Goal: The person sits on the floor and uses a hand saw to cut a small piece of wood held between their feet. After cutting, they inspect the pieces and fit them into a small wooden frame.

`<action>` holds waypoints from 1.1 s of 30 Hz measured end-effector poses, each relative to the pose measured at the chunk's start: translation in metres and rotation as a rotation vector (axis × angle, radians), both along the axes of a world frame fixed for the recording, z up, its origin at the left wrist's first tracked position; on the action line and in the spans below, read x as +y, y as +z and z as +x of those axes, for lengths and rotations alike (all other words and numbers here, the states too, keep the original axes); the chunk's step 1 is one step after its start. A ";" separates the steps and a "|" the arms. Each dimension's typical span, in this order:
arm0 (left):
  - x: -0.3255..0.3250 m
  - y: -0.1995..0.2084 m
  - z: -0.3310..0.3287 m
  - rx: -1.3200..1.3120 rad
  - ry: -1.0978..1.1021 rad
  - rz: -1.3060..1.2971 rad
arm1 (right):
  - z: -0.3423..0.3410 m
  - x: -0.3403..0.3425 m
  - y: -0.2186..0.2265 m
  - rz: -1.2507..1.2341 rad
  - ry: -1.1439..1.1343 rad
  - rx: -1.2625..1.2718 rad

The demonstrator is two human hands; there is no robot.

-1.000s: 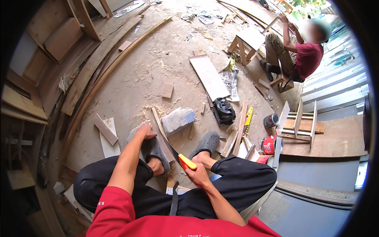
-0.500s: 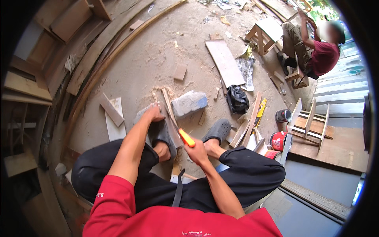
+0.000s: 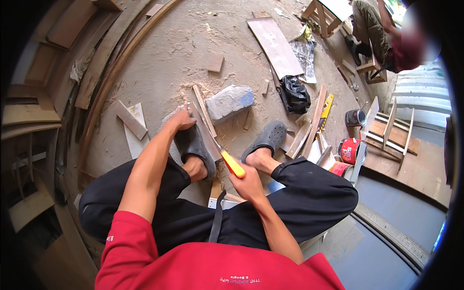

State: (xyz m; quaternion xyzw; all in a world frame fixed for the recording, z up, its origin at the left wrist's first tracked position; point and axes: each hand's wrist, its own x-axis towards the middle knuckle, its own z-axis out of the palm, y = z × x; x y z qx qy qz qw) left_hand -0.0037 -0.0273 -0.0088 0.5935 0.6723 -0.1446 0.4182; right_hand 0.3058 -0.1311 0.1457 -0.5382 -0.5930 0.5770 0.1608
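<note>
My left hand is closed on the far end of a narrow wooden board, which runs back toward me beside my left foot in a grey clog. In my right hand is a tool with an orange and yellow handle, pointing at the board's near end. The tool's working part is too hard to make out. A thin wooden strip lies just right of the board, against a rough grey block.
Wood offcuts lie left of my feet. At right are a yellow saw-like tool, a black plastic bag, red cans and a small wooden frame. A person sits at the far right. Long planks line the left.
My right hand has drawn the orange-handled tool slightly back toward me, away from the grey block. My left hand stays on the board. The whole view has shifted a little.
</note>
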 end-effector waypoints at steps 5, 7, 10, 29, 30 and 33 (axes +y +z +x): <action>0.001 -0.019 -0.005 -0.018 0.041 0.072 | -0.004 0.013 -0.004 0.002 -0.051 0.039; 0.001 -0.025 -0.005 -0.005 0.016 0.076 | -0.020 0.028 -0.027 -0.021 -0.114 0.092; -0.010 -0.039 -0.028 -0.011 -0.045 0.116 | -0.003 0.008 -0.008 -0.025 -0.022 0.075; 0.003 -0.018 -0.007 0.004 -0.021 0.022 | -0.011 0.017 -0.050 -0.027 -0.086 0.114; 0.001 -0.013 -0.003 0.026 0.008 0.048 | -0.002 0.005 -0.050 0.005 -0.086 0.130; -0.005 -0.015 -0.008 0.035 -0.016 0.049 | 0.015 -0.025 -0.061 0.159 -0.118 0.193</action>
